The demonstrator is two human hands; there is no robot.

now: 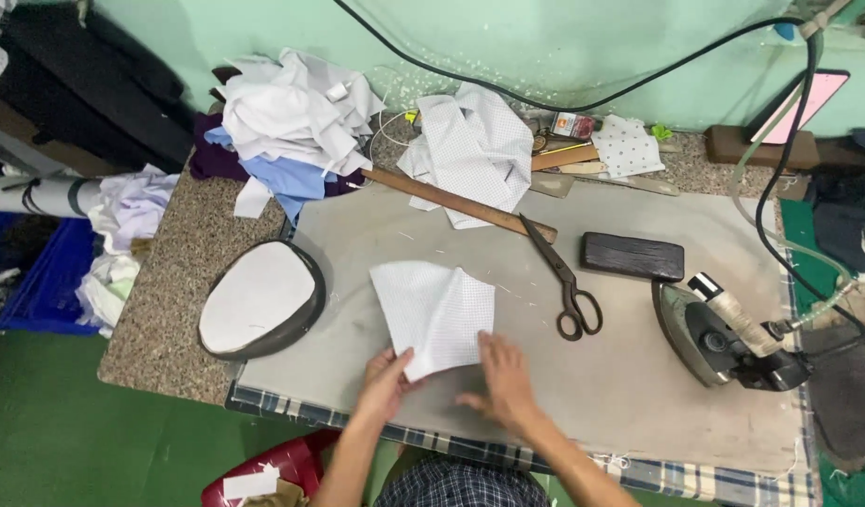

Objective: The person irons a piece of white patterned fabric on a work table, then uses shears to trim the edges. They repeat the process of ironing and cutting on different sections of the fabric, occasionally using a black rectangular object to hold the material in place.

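A tailoring workshop: padded pressing worktop, steam iron, tailor's scissors, wooden ruler and heaped fabric pieces.

Cloth, wood and metal before you.
Your dotted cloth looks thin and matt; the ruler is wood, the scissors dark metal, the tabletop speckled stone.

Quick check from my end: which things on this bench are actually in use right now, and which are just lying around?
In use:
- left hand and right hand, both touching the white dotted fabric piece
- grey pressing mat underneath it

Lying about:
- scissors
- iron
- black block
- wooden ruler
- oval pressing pad
- fabric heap
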